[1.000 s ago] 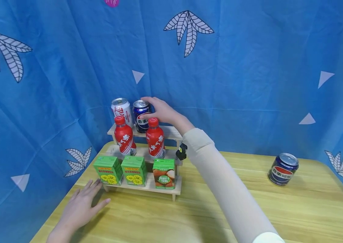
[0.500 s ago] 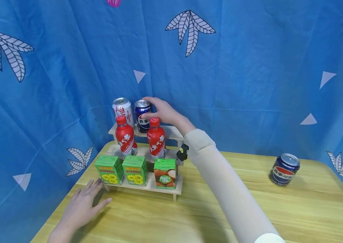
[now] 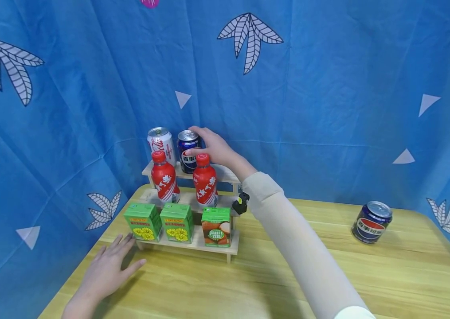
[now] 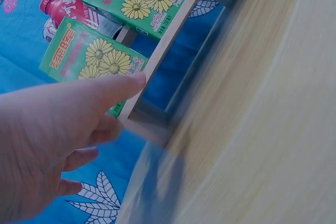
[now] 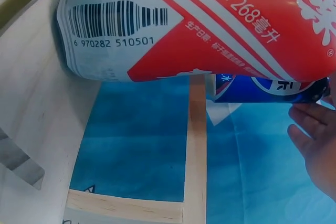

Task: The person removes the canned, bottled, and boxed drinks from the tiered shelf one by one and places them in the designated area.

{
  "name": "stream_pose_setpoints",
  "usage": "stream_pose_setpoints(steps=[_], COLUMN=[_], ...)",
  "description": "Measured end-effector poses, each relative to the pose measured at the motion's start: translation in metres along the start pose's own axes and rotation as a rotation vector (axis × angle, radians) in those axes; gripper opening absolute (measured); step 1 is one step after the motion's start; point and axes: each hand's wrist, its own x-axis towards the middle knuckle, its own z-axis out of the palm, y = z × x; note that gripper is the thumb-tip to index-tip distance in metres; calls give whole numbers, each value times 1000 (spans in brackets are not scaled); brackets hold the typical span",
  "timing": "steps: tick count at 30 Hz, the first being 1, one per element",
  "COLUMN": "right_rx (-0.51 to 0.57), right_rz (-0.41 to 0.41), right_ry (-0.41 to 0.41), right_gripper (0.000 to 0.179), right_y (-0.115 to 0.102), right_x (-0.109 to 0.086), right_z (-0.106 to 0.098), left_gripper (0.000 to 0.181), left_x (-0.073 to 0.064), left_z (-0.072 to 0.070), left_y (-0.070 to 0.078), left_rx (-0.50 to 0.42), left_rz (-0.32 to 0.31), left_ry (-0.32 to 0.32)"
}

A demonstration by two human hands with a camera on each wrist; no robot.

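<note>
My right hand [image 3: 217, 148] grips a blue Pepsi can [image 3: 187, 153] by its upper part, fingers behind and thumb in front. The can stands upright on the top tier of a wooden shelf [image 3: 225, 173], beside a white Coca-Cola can [image 3: 159, 141]. In the right wrist view, a red bottle [image 5: 220, 30] hides most of the can and part of the hand. My left hand [image 3: 105, 271] lies spread at the shelf's lower left corner. Its thumb overlaps the shelf edge and a green drink box [image 4: 94, 56] in the left wrist view.
On the middle tier stand two red-capped bottles [image 3: 165, 179]. The bottom tier bears green drink boxes with yellow flowers [image 3: 177, 223] and one with a brown fruit picture [image 3: 216, 228]. Another Pepsi can [image 3: 371, 222] stands at the table's right. Blue cloth [image 3: 328, 88] hangs behind.
The Pepsi can and my right hand have shifted slightly right, away from the white can. My left hand stays in the same place.
</note>
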Motion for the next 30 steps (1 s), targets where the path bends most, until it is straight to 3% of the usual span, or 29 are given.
stream_pose_setpoints(steps=[12, 21, 30], right_rx=[-62, -3, -26], right_rz=[9, 7, 29], right_ry=[34, 90, 120], right_gripper=[74, 74, 74], right_y=[1, 14, 21], right_x=[-10, -28, -48], right_z=[-6, -26, -48], left_gripper=[80, 79, 78], left_x=[0, -3, -3], left_z=[-2, -2, -2], left_y=[1, 5, 4], left_rx=[9, 13, 7], left_rz=[1, -1, -2], left_ry=[-3, 3, 10])
